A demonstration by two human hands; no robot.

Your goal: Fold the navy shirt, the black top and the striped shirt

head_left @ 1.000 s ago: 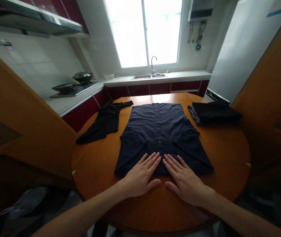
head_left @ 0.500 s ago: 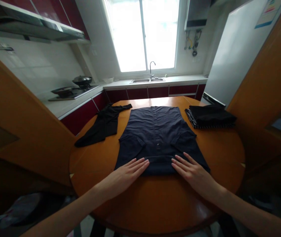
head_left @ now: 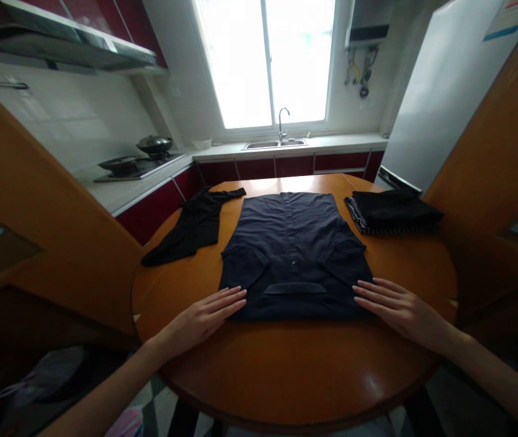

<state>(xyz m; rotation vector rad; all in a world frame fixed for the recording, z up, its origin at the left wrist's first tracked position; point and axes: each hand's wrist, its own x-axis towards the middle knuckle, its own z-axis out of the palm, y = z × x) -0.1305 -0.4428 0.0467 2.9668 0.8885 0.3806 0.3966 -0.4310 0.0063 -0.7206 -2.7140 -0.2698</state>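
Note:
A dark navy buttoned shirt (head_left: 293, 240) lies flat on the round wooden table (head_left: 295, 370), its near part folded over with a collar-like strip showing near the front edge. My left hand (head_left: 207, 315) rests on the shirt's near left corner, fingers stretched out and palm down. At the near right corner, my right hand (head_left: 393, 303) lies with its fingers spread, the fingertips touching the cloth. Neither hand grips anything.
Left of the shirt lies a rumpled black garment (head_left: 195, 224). A stack of folded dark clothes (head_left: 395, 212) sits at the table's right. Beyond are a counter with a sink (head_left: 275, 144), a stove with pans (head_left: 154, 144) and a fridge (head_left: 450, 91).
My hands have slid apart along the shirt's near edge, the left one outward to the left, the right one outward to the right. The strip between them is now uncovered.

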